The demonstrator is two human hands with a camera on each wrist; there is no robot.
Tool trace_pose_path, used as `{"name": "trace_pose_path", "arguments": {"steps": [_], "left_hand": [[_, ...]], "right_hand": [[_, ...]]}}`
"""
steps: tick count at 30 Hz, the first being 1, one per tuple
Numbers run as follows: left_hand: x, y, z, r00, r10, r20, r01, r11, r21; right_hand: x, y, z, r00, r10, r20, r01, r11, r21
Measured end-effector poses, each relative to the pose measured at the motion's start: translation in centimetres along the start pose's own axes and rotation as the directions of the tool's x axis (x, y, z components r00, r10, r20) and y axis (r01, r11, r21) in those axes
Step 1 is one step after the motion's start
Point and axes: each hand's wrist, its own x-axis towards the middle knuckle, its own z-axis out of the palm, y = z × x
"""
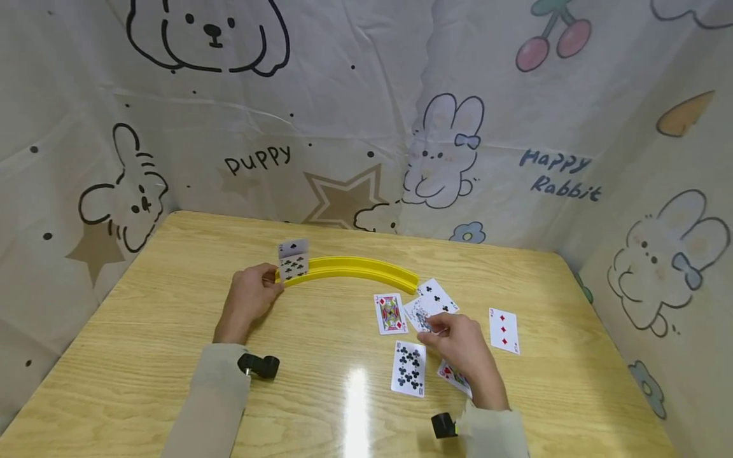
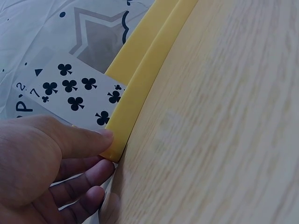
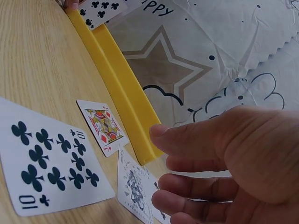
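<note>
Left hand (image 1: 250,298) grips the yellow rack's (image 1: 355,267) end — right hand (image 1: 458,340), fingers loose, touches a face card (image 1: 417,313).

cartoon backdrop cloth (image 1: 355,114) behind table (image 1: 143,331)

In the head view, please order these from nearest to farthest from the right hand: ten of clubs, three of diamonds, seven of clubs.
From the right hand:
1. Ten of clubs, just to its left.
2. Three of diamonds, to its right, apart.
3. Seven of clubs, standing at the yellow holder's left end.
</note>
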Motion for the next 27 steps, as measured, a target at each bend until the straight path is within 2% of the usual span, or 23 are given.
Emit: {"name": "trace_pose_path", "arguments": {"steps": [5, 11, 19, 27], "left_hand": [[0.0, -0.1, 0.0, 1.000, 0.003, -0.007, -0.003, 1.000, -0.006], [0.1, -0.3, 0.2, 1.000, 0.009, -0.014, -0.009, 1.000, -0.004], [0.1, -0.2, 0.2, 1.000, 0.015, -0.008, -0.015, 1.000, -0.019], [0.0, -0.2, 0.2, 1.000, 0.008, -0.004, -0.008, 1.000, -0.010]], "right_hand": [[-0.4, 0.4, 0.3, 1.000, -0.004, -0.011, 0.004, 1.000, 0.018], [-1.1, 0.9, 1.0, 0.999, 0.037, -0.006, -0.037, 0.998, 0.046], [-1.7, 1.5, 2.2, 0.996, 0.053, -0.078, -0.048, 0.997, 0.068], [-2.0, 1.9, 3.2, 0.994, 0.044, -0.105, -0.039, 0.998, 0.053]]}}
